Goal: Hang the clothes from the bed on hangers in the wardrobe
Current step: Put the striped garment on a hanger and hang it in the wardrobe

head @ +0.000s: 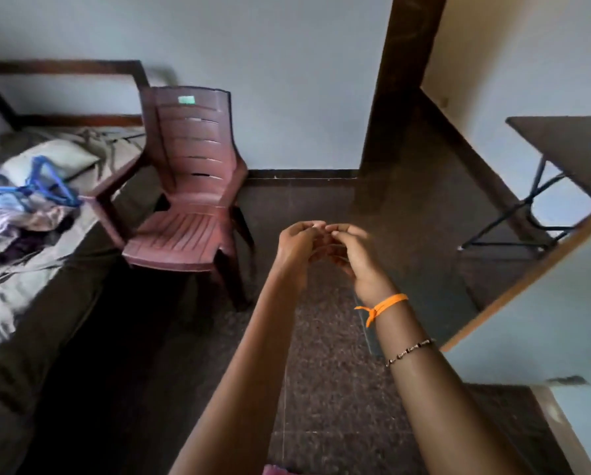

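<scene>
Both hands are raised together over the dark speckled floor (321, 389), well apart from the bed. The left hand (296, 250) and the right hand (354, 260) meet at the fingertips, the fingers of each curled inward toward the other; whether they pinch something small between them or hold nothing cannot be told, since the spot where they meet is blurred. The right wrist carries a knotted orange thread (385, 305) and, further up the forearm, a thin beaded bracelet (409, 351).

The clothes (20, 214) lie in a crumpled heap on the bed (9, 303) at the left edge, mixed light and dark fabrics, with blue hangers (49, 185) lying on top of them and a pale pillow (52, 161) just behind. A maroon plastic chair (188, 186) stands beside the bed, its backrest bearing a small green label (186, 99) whose writing is too blurred to read. At the right, a dark surface (568, 149) on thin metal legs stands against the wall, and a pale panel with a wooden edge (527, 286) cuts across the near right corner.
</scene>
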Motion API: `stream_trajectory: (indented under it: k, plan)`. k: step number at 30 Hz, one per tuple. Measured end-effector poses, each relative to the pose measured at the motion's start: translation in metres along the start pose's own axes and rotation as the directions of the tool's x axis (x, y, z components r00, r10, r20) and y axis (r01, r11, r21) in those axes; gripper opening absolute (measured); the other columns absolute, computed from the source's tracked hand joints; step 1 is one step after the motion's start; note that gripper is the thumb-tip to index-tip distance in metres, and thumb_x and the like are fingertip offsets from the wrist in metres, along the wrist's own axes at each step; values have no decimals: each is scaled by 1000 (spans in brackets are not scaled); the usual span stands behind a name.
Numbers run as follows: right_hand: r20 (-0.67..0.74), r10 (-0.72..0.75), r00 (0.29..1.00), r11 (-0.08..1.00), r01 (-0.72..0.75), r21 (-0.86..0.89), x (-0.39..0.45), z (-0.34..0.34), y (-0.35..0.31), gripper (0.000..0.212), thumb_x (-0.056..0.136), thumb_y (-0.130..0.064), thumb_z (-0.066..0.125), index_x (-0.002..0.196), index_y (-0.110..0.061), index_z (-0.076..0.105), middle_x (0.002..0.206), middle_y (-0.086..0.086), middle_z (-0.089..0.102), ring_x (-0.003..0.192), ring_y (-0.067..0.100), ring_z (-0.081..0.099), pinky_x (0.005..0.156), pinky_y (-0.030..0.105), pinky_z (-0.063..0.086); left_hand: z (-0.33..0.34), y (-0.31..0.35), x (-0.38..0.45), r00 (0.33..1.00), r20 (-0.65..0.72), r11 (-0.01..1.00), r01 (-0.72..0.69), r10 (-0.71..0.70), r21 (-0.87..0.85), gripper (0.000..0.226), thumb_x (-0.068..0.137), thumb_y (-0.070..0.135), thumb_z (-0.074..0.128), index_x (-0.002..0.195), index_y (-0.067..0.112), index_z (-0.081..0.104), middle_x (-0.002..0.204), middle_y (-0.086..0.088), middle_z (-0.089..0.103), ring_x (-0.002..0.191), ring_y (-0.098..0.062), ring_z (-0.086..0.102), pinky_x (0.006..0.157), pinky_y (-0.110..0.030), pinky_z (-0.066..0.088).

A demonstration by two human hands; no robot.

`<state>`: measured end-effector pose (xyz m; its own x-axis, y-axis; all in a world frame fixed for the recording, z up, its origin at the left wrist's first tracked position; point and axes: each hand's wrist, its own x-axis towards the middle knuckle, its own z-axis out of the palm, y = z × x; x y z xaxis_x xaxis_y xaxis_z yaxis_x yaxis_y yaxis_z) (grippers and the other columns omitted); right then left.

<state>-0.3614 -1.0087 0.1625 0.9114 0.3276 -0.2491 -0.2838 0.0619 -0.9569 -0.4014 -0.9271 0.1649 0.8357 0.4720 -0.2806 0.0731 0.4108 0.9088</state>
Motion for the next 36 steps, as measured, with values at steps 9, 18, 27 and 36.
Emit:
stream_trajectory:
  k: [9, 18, 27, 36]
  plan:
    - [320, 135, 938, 989, -145, 5, 39, 231, 54, 27, 93, 4, 38, 77, -9, 56, 56, -1, 63, 47, 7, 59, 43, 15, 45, -216, 58, 46, 957, -287, 999, -40, 28, -33, 24, 94, 1, 45, 80, 11, 62, 61, 0, 63, 53, -9, 59, 47, -18, 47]
    - [540, 270, 797, 963, -214, -165, 103, 437, 119, 25, 94, -2, 40, 81, -14, 58, 79, 6, 62, 68, 13, 56, 67, 23, 45, -404, 100, 115, 822, -569, 994, -50, -15, -98, 20, 95, 5, 46, 88, 16, 62, 70, 5, 58, 56, -1, 51, 62, -16, 47]
    - [657, 372, 656, 921, -170, -351, 198, 662, 125, 26, 94, -3, 41, 76, -15, 54, 44, -11, 59, 41, 0, 49, 50, 14, 39, -571, 189, 224, 698, -715, 988, -78, -44, -136, 24, 97, 8, 45, 80, 17, 60, 59, 9, 61, 58, -4, 48, 56, -15, 43]
    - [684, 449, 575, 881, -157, -446, 265, 845, 173, 25, 96, -4, 40, 80, -13, 58, 68, 2, 55, 60, 10, 49, 57, 17, 38, -745, 237, 308, 621, -775, 968, -103, -117, -229, 15, 96, 9, 48, 93, 14, 62, 73, 2, 53, 63, -6, 47, 61, -16, 44]
